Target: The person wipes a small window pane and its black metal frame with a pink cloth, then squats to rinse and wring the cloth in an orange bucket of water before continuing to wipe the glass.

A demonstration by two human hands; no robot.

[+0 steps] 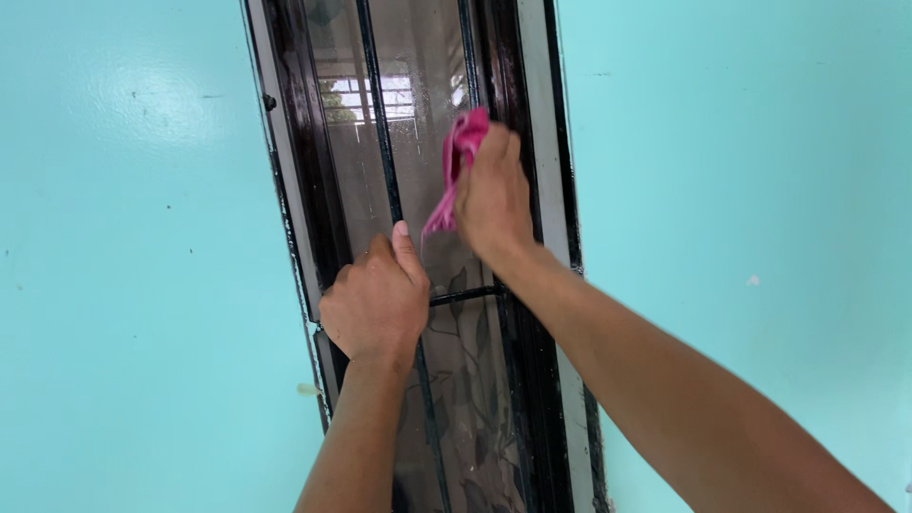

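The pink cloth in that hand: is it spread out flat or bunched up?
Bunched up. The pink cloth is crumpled inside the right hand, with one loose end hanging down against the window glass.

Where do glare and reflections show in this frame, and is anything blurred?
Head view: soft glare patch on the turquoise wall upper left; bright reflection in the window glass; right hand and pink cloth slightly soft; left hand sharp.
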